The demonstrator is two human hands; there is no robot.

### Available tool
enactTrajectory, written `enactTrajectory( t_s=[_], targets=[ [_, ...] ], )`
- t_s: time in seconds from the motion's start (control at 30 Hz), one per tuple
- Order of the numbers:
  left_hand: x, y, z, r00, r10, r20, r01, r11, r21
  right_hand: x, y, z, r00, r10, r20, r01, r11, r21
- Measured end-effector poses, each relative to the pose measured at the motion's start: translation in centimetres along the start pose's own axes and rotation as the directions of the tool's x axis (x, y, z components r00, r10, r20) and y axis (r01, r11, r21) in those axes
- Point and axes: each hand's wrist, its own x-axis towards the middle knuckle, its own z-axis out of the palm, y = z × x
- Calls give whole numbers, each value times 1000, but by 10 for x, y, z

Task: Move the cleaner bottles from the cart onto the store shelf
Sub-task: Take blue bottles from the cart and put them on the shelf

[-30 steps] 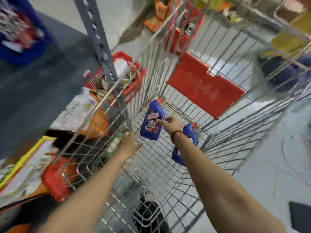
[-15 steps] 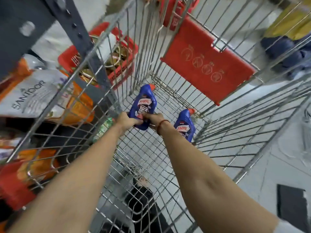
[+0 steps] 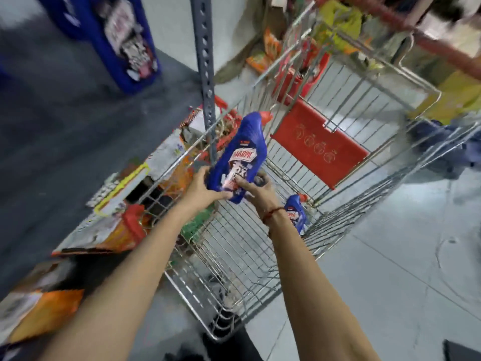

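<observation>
A blue cleaner bottle (image 3: 240, 155) with a red cap and a red-and-white label is held up over the left rim of the wire cart (image 3: 338, 225). My left hand (image 3: 201, 186) grips its base from the left and my right hand (image 3: 256, 187) grips it from the right. A second blue cleaner bottle (image 3: 295, 213) lies on the cart floor, partly hidden behind my right wrist. The dark grey store shelf (image 3: 65, 142) spreads out on the left, with several blurred blue bottles (image 3: 122, 40) standing at its back.
A grey perforated shelf upright (image 3: 205, 74) rises between the shelf and the cart. The cart's red child-seat flap (image 3: 317, 142) hangs at its far end. Orange and white packets (image 3: 109, 230) and a red basket (image 3: 223, 126) sit below the shelf on the left. Grey floor lies to the right.
Both hands have lifted the blue bottle up out of the cart floor toward the cart's left rim. My view has swung left, bringing the shelf top into sight.
</observation>
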Motion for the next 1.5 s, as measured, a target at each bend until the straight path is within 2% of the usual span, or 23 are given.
enactTrajectory(
  t_s=[0.1, 0.2, 0.3, 0.43, 0.5, 0.73, 0.9, 1.07, 1.23, 1.37, 1.4, 1.43, 1.5],
  targets=[
    [-42, 23, -30, 983, 155, -99, -156, 988, -7, -35, -27, 28, 981, -155, 120, 159, 987, -28],
    [-80, 45, -68, 952, 255, -170, -265, 963, -39, -67, -55, 66, 927, -276, 256, 310, 945, -104],
    [-112, 57, -113, 894, 348, -282, -343, 937, 69, -90, -75, 113, 862, -324, 391, 409, 899, -157],
    [-148, 60, -169, 802, 440, -404, -329, 890, 316, -121, -88, 178, 753, -351, 556, 549, 801, -238],
    [-169, 55, -197, 756, 448, -477, -322, 889, 325, -140, -86, 216, 696, -349, 627, 604, 757, -250],
    [-221, 10, -271, 665, 368, -650, -251, 930, 270, -178, -54, 316, 514, -262, 817, 718, 653, -242],
    [-238, -19, -298, 585, 323, -743, -158, 945, 287, -184, -17, 359, 493, -219, 842, 755, 589, -289],
    [-232, -43, -302, 584, 256, -770, -57, 960, 276, -174, 9, 370, 512, -162, 844, 764, 534, -361],
    [-229, -49, -304, 538, 229, -811, -1, 962, 272, -171, 17, 371, 506, -205, 838, 789, 503, -353],
    [-232, -39, -296, 558, 134, -819, 66, 977, 204, -171, 15, 360, 497, -184, 848, 792, 496, -356],
    [-236, -35, -289, 533, 78, -843, 96, 984, 152, -169, 13, 352, 510, -200, 837, 786, 503, -359],
    [-239, -29, -278, 479, 30, -877, 104, 990, 91, -166, 9, 342, 541, -236, 807, 768, 530, -360],
    [-245, -14, -246, 328, 52, -943, 10, 998, 58, -160, -1, 315, 625, -321, 711, 716, 599, -359]
  ],
)
